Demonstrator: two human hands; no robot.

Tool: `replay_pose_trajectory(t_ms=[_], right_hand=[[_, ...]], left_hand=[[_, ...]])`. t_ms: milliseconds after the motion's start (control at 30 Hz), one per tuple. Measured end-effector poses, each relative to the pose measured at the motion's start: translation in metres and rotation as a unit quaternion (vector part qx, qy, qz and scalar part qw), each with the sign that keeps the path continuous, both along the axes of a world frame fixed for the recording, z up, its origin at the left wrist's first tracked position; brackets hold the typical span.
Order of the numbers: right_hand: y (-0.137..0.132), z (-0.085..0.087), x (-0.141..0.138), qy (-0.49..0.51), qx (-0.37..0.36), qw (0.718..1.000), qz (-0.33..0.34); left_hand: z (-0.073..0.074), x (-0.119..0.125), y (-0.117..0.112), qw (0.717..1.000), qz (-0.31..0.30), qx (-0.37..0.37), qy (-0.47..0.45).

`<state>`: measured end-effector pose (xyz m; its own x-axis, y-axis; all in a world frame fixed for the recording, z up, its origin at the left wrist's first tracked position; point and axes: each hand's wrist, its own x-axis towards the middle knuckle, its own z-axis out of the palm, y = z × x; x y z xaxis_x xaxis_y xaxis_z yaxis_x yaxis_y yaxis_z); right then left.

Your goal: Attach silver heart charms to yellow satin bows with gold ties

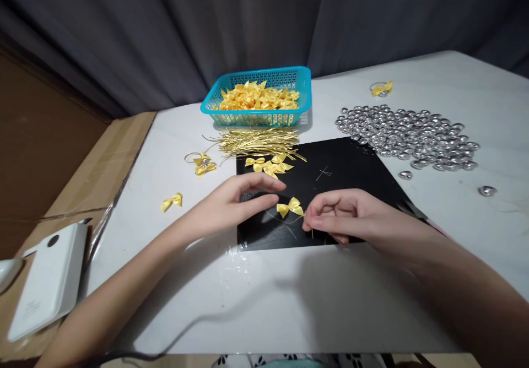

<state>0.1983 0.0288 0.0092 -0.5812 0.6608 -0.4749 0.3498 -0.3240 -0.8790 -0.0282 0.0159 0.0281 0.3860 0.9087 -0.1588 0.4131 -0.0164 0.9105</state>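
My left hand (252,194) is open over the left part of a black mat (351,164), thumb and fingers apart. A yellow ribbon bow (290,207) lies or hangs just beyond its fingertips; I cannot tell which. My right hand (339,214) is curled in a pinch at the right of that bow, closed on a thin gold wire tie (302,216) of which only a short bit shows. Several more yellow bows (270,165) lie at the mat's back left edge. Behind them is a bundle of gold wire ties (258,142).
A blue basket (256,117) of yellow bows stands at the back. Silver heart-shaped beads (407,134) are heaped at the right. Scissors (411,209) lie partly under my right forearm. A white power bank (49,280) and a cable (198,319) are at the left and front.
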Motion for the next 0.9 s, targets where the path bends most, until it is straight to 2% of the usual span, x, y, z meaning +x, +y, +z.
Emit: replay_pose_trajectory(t_ms=[100, 200, 300, 600, 733, 900], right_hand=[[0.0, 0.002, 0.0, 0.008, -0.008, 1.0, -0.001], [-0.001, 0.004, 0.0, 0.019, -0.019, 1.0, -0.009], [-0.002, 0.005, 0.001, 0.029, -0.018, 0.999, -0.02], [0.0, 0.007, -0.003, 0.004, 0.012, 0.997, -0.077], [0.0, 0.002, -0.002, -0.005, 0.031, 0.999, -0.032], [-0.002, -0.005, 0.0, -0.018, 0.059, 0.998, 0.018]], left_hand=[[-0.006, 0.011, -0.003, 0.992, -0.012, -0.09, -0.089], [-0.011, 0.017, -0.005, 0.974, -0.024, -0.178, -0.137], [-0.015, 0.018, -0.006, 0.961, -0.028, -0.222, -0.166], [-0.014, 0.011, -0.003, 0.972, -0.022, -0.211, -0.096], [-0.016, 0.016, -0.006, 0.976, -0.052, -0.197, -0.074], [-0.019, 0.026, -0.012, 0.972, 0.027, -0.191, -0.132]])
